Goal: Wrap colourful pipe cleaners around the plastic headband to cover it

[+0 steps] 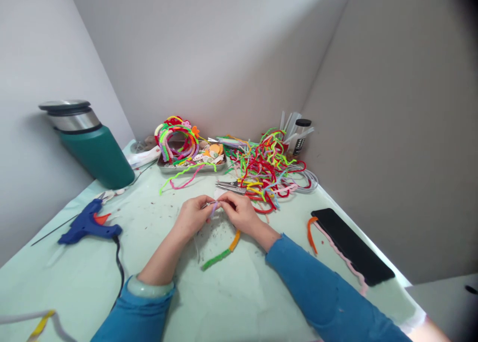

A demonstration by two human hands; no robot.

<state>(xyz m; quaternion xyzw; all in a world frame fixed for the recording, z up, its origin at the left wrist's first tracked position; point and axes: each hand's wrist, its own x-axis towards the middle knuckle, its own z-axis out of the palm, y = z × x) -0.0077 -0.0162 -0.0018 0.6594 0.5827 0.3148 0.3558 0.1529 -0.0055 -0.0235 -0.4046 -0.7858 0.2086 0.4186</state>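
Observation:
My left hand (192, 215) and my right hand (239, 211) meet over the middle of the table, fingertips pinched together. Between them is a short lilac pipe cleaner (214, 209), crossing a thin pale wire; how tightly it is wound I cannot tell. Both hands are closed on it. Below my right hand curves a strip wrapped in orange-yellow and green pipe cleaner (217, 259), its upper end hidden by the palm. A thin pale end of wire (197, 248) hangs beneath my left hand. Just beyond my fingers lie scissors (233, 186).
A tangled heap of coloured pipe cleaners (267, 163) lies behind my right hand. Beside it, a metal tray (192, 168) holds buttons and wrapped rings (177, 140). At left are a blue glue gun (87, 225) and a green bottle (99, 153); at right, a black phone (351, 245).

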